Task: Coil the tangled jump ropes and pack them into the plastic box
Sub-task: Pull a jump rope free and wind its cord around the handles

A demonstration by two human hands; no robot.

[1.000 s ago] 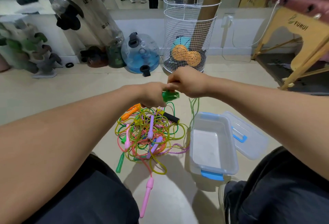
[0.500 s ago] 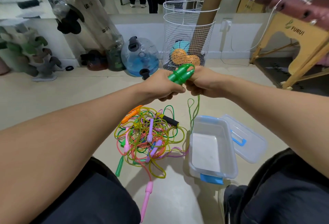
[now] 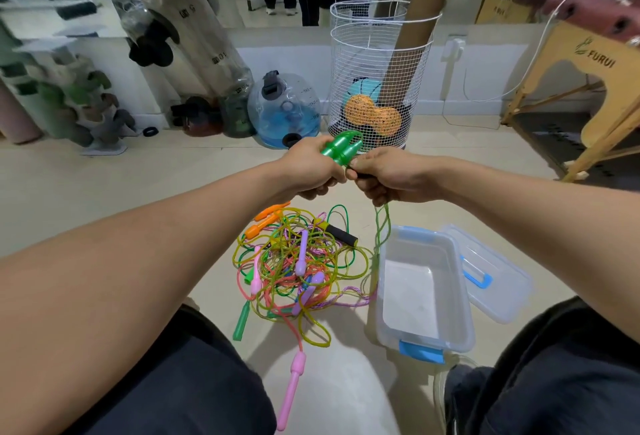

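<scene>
Jump rope, green: its two green handles (image 3: 341,150) are bunched side by side in the left hand (image 3: 311,171), fingers curled round them, tips pointing to upper right of frame. Right hand (image 3: 388,176) sits just beside, touching at the handle bases, fingers curled and pinching the green cord (image 3: 382,227) where it leaves the handles. From that pinch the cord drops as a doubled strand straight down-frame, passing just left of the open plastic box (image 3: 424,296), and seems to run on toward the tangled pile (image 3: 298,265) at centre. Long axis of the free cord is thus vertical below the right hand; box lies directly under and slightly right of it, its bottom bare. Judgement: coiling step under way; right hand is nearer both cord and box. Lid (image 3: 491,282) lies right of box.
</scene>
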